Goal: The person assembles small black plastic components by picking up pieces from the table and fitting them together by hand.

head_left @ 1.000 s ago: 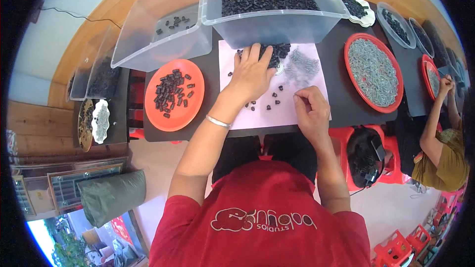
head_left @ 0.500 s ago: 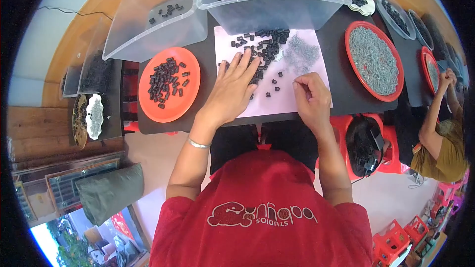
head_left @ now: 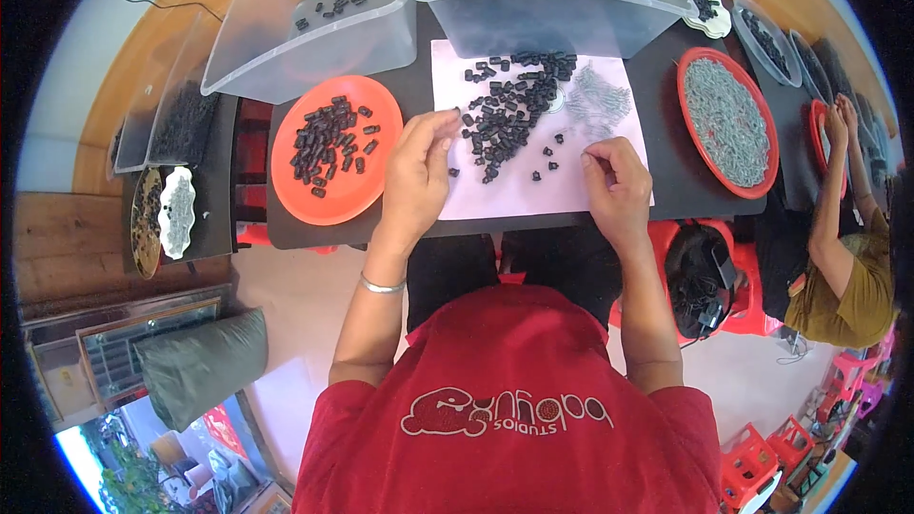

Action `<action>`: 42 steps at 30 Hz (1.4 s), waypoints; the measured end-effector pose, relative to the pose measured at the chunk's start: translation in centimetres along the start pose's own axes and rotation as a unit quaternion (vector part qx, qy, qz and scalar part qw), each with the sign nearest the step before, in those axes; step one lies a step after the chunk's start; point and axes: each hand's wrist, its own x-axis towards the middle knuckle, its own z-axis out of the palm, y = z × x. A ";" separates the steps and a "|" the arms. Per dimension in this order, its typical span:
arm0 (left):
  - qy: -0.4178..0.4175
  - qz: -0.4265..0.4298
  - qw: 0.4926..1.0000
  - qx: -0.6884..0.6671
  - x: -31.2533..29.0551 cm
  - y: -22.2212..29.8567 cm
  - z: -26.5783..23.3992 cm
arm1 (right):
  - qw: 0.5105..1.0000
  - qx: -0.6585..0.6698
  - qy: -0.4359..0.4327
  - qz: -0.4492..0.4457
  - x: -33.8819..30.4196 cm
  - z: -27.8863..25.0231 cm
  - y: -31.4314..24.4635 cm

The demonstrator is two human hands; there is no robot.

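A loose pile of small black plastic parts [head_left: 509,114] lies on a pale pink sheet [head_left: 571,195] on the dark table. My left hand [head_left: 419,171] is at the sheet's left edge, turned on its side with fingers curved and thumb apart, and nothing shows in its grip. One dark part sits by its fingertips. Over the sheet's right side, my right hand [head_left: 619,186] is closed in a pinch; whatever it holds is hidden. Several single black parts [head_left: 552,152] lie between the pile and this hand. Thin silvery screws [head_left: 598,95] are spread behind it.
An orange-red plate [head_left: 286,167] of black parts stands left, a red tray [head_left: 682,119] of silvery screws right. Behind are two clear plastic bins [head_left: 562,24] [head_left: 286,67], one heaped with black parts. At far right, another person's arms [head_left: 830,200] reach over a table.
My left hand has lifted off the pile, moved left and turned from flat and spread to curved on its side. More of the pile shows. My right hand stays pinched.
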 end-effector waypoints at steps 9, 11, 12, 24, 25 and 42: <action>0.051 0.039 0.989 0.130 -1.3 0.5 0.7 | 1.000 -0.003 0.001 0.027 0.0 -0.1 -0.5; 0.047 0.031 0.989 0.140 -1.0 0.4 1.4 | 0.999 -0.002 0.002 0.033 0.0 0.0 -0.4; 0.043 0.018 0.985 0.163 -0.7 0.7 1.7 | 0.999 -0.002 0.000 0.038 0.0 0.0 -0.4; 0.059 0.004 0.973 0.222 1.2 -0.2 2.3 | 1.000 0.002 0.004 0.011 0.1 -0.1 -0.1; 0.060 0.005 0.973 0.223 1.6 -0.1 2.5 | 1.000 -0.001 0.000 0.010 0.1 -0.1 -0.1; 0.039 -0.038 0.974 0.220 3.0 0.1 3.2 | 0.999 0.041 -0.003 -0.001 0.2 -0.4 -0.2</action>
